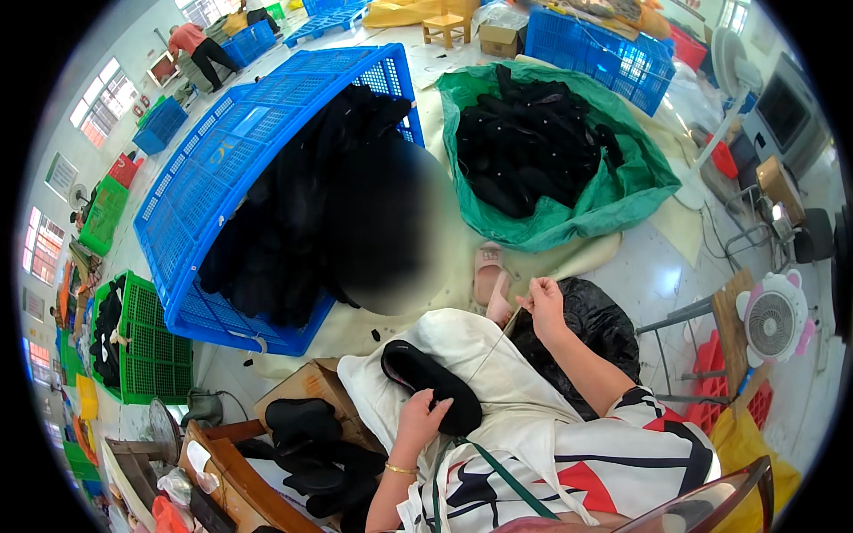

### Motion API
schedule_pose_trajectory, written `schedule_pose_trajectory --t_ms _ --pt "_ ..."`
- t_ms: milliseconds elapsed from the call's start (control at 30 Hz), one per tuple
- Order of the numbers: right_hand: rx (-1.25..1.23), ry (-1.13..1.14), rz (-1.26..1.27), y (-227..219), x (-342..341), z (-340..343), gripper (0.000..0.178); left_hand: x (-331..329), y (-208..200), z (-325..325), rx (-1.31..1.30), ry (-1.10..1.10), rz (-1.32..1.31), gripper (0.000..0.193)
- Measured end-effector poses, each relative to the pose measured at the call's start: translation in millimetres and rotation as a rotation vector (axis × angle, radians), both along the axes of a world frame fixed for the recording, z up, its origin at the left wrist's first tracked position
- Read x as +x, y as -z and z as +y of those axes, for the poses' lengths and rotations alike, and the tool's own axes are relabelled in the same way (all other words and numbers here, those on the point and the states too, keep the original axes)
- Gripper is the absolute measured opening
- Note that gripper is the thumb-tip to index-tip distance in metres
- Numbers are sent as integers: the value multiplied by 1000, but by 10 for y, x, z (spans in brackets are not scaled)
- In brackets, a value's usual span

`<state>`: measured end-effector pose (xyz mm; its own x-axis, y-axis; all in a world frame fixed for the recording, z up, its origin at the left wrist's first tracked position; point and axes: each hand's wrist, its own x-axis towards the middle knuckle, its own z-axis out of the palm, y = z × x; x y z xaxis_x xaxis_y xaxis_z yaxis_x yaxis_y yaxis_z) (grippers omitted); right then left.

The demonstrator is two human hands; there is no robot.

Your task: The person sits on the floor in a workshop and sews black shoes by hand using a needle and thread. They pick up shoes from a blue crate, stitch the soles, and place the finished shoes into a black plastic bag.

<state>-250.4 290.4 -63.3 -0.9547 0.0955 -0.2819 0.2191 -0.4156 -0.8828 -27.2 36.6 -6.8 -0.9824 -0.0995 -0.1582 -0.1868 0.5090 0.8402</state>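
A black cloth shoe [433, 380] lies on the pale apron [524, 395] over my lap, its opening facing up and to the left. My left hand [421, 416], with a gold bracelet at the wrist, grips the shoe's near side, thumb on top. Farther right, my right hand [544, 304] is raised above a black plastic bag [591, 342]. Its fingertips are pinched together; anything between them is too small to make out. Several black shoes [306, 444] are heaped beside my left forearm.
Ahead left, a tipped blue crate [209, 191] spills black items, partly hidden by a dark blurred shape. A green sack [569, 222] of black items stands ahead right. A cardboard box [324, 391] is near my left knee. At right are a small fan [771, 318] and a standing fan [730, 67].
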Motion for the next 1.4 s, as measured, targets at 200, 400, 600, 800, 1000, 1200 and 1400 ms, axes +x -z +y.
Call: schedule_pose_trajectory --t_ms 200,400,600,800,1000,1200,1400 --pt "82 13 -29 145 45 4 13 -6 100 -8 -47 64 -80 41" --pt "168 26 -10 219 0 -12 12 -52 15 -32 -136 88 -79 42" --pt "106 44 -34 219 28 78 13 -74 -19 50 -90 52 -86 42" --pt "132 68 -52 271 19 25 12 106 27 86 -122 -106 173 35" --pt "155 12 -48 314 152 136 11 176 -152 85 -221 -94 116 24" --pt "157 -54 3 453 113 158 13 389 -60 139 -168 -147 78 20" --pt "194 -155 92 586 90 245 13 387 -55 149 -147 -237 103 19"
